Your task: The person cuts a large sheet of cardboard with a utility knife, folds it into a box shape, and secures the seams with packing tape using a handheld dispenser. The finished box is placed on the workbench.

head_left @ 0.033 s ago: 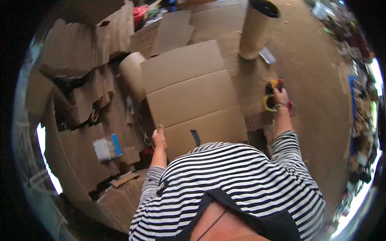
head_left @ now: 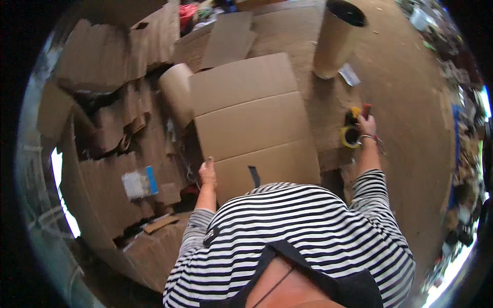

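A brown cardboard carton (head_left: 251, 118), lying flat with two creases across it, is in front of my body. My left hand (head_left: 208, 173) grips its left edge, thumb on top. A dark strip (head_left: 254, 176) shows on the carton near my shirt. Off to the right, my right hand (head_left: 366, 126) is closed around the red handle of a tape dispenser (head_left: 352, 136) with yellow and black parts, held apart from the carton. A bracelet circles my right wrist. The carton's near edge is hidden by my striped shirt.
A tall cardboard tube (head_left: 334, 49) stands beyond the carton to the right, beside a white paper (head_left: 349, 75). Another tube (head_left: 176, 90) leans at the carton's left. Stacked cardboard (head_left: 110, 190) fills the left side. Mixed scrap (head_left: 465, 169) lines the far right.
The whole scene has shifted slightly to the right in the picture. The tape dispenser has turned a little, so its round roll shows more plainly. My left hand keeps its grip on the carton's edge.
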Motion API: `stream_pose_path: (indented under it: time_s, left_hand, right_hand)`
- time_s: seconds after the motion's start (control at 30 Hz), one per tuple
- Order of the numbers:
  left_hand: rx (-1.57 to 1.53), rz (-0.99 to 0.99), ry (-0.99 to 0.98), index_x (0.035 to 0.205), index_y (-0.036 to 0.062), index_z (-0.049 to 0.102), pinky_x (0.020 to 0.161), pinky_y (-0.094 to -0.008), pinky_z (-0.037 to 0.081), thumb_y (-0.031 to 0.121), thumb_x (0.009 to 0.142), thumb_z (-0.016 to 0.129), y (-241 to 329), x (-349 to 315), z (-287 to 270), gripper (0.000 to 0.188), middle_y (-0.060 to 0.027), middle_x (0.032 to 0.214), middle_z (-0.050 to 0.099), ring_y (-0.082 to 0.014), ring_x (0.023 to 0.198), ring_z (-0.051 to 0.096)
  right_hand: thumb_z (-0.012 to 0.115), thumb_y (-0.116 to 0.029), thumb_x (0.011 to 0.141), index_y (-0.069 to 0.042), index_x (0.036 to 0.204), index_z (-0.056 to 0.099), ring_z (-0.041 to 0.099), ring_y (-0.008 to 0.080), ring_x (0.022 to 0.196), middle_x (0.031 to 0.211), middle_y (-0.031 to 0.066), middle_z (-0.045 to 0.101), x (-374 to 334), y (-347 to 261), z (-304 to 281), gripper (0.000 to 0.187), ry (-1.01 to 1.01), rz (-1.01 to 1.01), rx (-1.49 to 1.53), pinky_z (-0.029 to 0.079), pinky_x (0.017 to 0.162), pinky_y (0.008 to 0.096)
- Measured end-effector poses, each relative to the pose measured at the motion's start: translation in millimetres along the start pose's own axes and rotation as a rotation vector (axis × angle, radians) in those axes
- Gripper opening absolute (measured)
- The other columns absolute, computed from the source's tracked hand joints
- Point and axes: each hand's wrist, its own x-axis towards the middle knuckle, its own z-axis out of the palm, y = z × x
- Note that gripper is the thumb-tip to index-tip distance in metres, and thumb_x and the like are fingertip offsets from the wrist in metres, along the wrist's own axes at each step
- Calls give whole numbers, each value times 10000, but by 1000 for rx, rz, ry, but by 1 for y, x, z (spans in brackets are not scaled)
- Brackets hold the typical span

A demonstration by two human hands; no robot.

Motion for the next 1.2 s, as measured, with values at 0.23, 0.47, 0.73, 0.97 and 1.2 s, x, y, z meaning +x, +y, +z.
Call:
stream_pose_path:
  time_s: [0.23,0.47,0.73,0.97,1.2]
  left_hand:
    - [1,-37,37,1046,-45,645,737,-359,497,632,836,641,-22,-2,47,709,-116,867,683,-124,797,555]
    - [124,-225,-180,1168,-57,578,839,-397,491,394,888,647,0,-8,104,535,-195,1089,668,-283,997,636]
    - [-129,-251,-143,1261,-14,529,874,-365,481,291,945,600,55,38,138,445,-125,1140,639,-225,1011,602]
    - [-681,-242,-108,1277,75,490,882,-359,467,343,967,573,101,142,143,418,-57,1100,614,-166,991,590]
    - [-655,-392,76,1298,44,468,841,-398,420,506,961,511,118,187,100,574,-81,1283,530,-210,980,601]
  right_hand:
    - [613,-377,792,-94,1213,599,607,393,1100,1185,214,637,127,19,22,508,-118,29,-390,470,937,478]
    - [657,-278,844,-88,1295,556,575,339,1136,1229,181,600,93,-20,29,499,-160,-318,-402,451,976,440]
    - [686,-253,848,-54,1289,555,617,330,1042,1164,187,625,-8,-23,89,501,-467,-423,-330,483,890,405]
    - [696,-219,851,4,1281,527,667,213,789,986,141,685,32,14,139,514,-472,-132,-200,526,649,340]
    - [630,-158,921,19,1253,527,607,184,970,1080,87,636,37,30,141,390,-755,-109,143,488,841,317]
